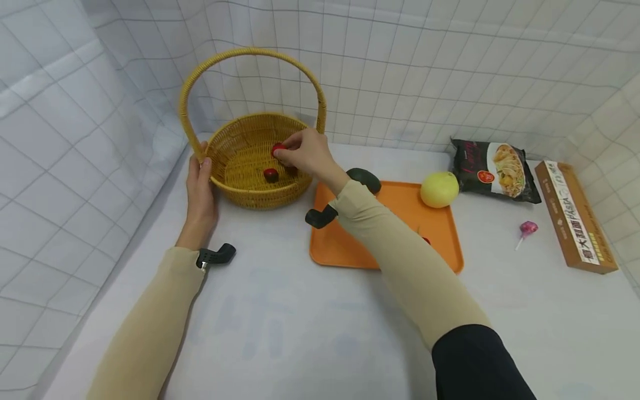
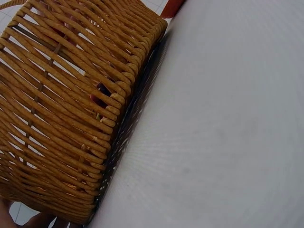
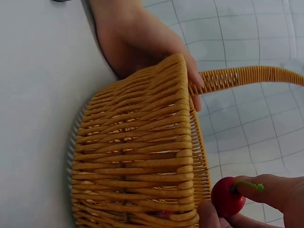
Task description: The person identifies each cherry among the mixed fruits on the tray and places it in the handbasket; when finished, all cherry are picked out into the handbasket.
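Note:
A yellow-brown wicker basket (image 1: 250, 197) with a tall arched handle stands at the back left of the table. My left hand (image 1: 200, 186) grips its left rim by the foot of the handle, fingers on the outside and thumb over the edge. Above the basket's right side, my right hand (image 1: 311, 154) pinches a red cherry (image 3: 228, 196) with a green stem between thumb and fingers. On the basket floor lies another dark red cherry (image 1: 271, 175). The right hand partly covers that side of the inside.
Right of the basket is an orange tray (image 1: 345, 254) with a dark green avocado-like fruit (image 1: 364, 179), a round yellow-green fruit (image 1: 439, 189) and a cherry (image 1: 426, 240) half behind my sleeve. Farther right are a black food packet (image 1: 475, 166), a lollipop (image 1: 528, 228) and a pasta box (image 1: 575, 216).

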The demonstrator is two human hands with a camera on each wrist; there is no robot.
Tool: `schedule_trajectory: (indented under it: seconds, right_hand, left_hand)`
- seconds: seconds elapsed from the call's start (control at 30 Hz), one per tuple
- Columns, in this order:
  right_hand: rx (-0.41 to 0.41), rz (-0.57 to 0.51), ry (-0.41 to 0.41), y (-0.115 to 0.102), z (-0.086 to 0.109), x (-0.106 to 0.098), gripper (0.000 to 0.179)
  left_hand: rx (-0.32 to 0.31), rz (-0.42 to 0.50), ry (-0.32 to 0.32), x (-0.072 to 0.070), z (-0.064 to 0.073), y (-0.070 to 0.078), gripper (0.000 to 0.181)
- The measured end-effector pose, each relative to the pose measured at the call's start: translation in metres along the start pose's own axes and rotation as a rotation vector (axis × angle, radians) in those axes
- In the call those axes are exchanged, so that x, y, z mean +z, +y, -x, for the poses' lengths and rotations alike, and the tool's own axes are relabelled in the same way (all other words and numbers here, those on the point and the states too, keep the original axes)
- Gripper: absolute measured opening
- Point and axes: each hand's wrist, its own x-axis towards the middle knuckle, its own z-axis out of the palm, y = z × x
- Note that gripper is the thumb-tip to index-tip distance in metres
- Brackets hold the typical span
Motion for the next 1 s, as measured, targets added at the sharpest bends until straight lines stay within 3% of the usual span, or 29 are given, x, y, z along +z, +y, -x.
schedule_trajectory:
  seconds: [0.17,0.27,0.4,0.67,1.0]
  right_hand:
    - [0.139,-0.085,-0.016,0.002,-0.007,-0.002,0.035]
    - [0.171,-0.098,-0.031,0.002,-0.003,-0.005,0.046]
    - [0.121,-0.030,0.003,0.003,0.008,-0.010,0.052]
    - [-0.059,0.109,0.007,0.008,0.044,-0.032,0.041]
    - [-0.064,0.175,0.084,0.033,0.089,-0.069,0.032]
  left_hand:
    - [-0.014,-0.033,-0.010,0.007,0.004,0.002,0.056]
    - [-0.015,-0.044,-0.012,0.008,0.003,0.000,0.056]
    - [-0.008,-0.052,-0.006,0.005,0.000,-0.001,0.056]
    - [-0.018,-0.024,0.012,-0.001,-0.001,0.000,0.053]
    - [-0.018,-0.022,0.030,0.001,-0.004,-0.004,0.051]
